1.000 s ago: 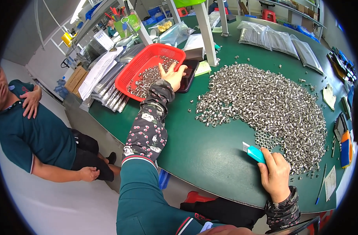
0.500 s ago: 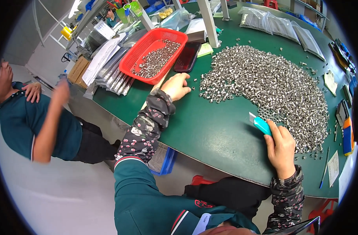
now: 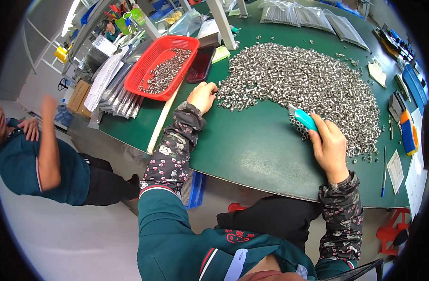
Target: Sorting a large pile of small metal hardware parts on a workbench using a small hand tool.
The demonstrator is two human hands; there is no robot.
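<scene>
here the left hand (image 3: pixel 203 96) rests curled at the near-left edge of the heap of small metal parts (image 3: pixel 308 86), fingertips touching it, gripping nothing i can see. the right hand (image 3: pixel 331 149) clasps a teal tool (image 3: pixel 303 119) at the heap's near edge on the green tabletop (image 3: pixel 252 145); a red basket (image 3: pixel 160 66) sits left of the heap.

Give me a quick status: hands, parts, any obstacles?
Left hand at metal parts pile edge. Right hand holds teal tool. Nothing between them.

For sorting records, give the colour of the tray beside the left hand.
Red tray, holding small metal parts; seen in the head view.
</scene>
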